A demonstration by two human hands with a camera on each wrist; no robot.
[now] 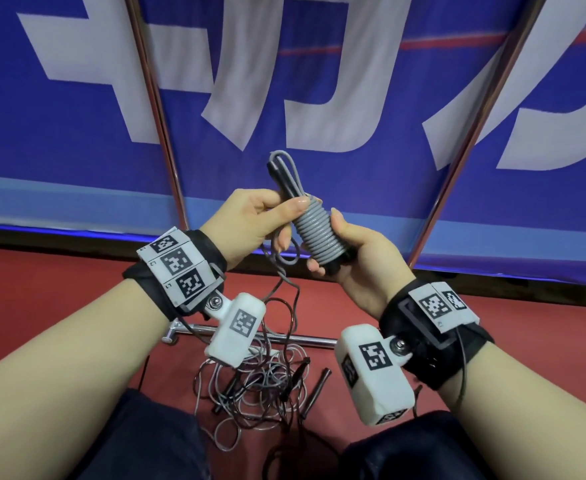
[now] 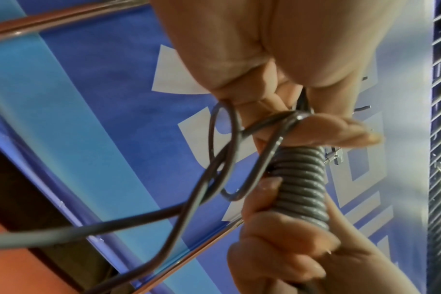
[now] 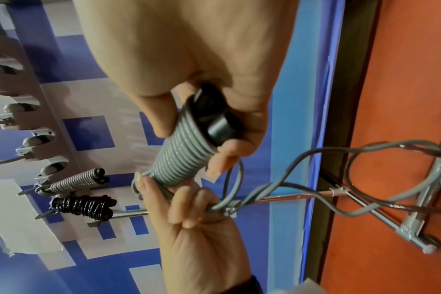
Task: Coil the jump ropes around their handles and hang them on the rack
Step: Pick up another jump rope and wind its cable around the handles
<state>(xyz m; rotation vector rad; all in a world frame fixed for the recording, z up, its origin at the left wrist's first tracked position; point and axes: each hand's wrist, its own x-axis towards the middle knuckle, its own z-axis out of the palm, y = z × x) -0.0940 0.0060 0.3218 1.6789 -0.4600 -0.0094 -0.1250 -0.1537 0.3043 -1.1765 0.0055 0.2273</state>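
The right hand (image 1: 353, 251) clasped the black handles (image 3: 214, 117), grey rope (image 1: 315, 233) coiled tightly around them. The left hand (image 1: 250, 223) pinched the remaining cord just above that coil. Behind the coil, two finished bundles (image 3: 81, 195) hung on the rack (image 3: 25, 111); below it, tangled ropes (image 1: 260, 382) awaited winding.

Large white characters on the blue banner (image 1: 319, 98) are cropped and unreadable; wrist markers (image 1: 177, 261) carry only square codes.
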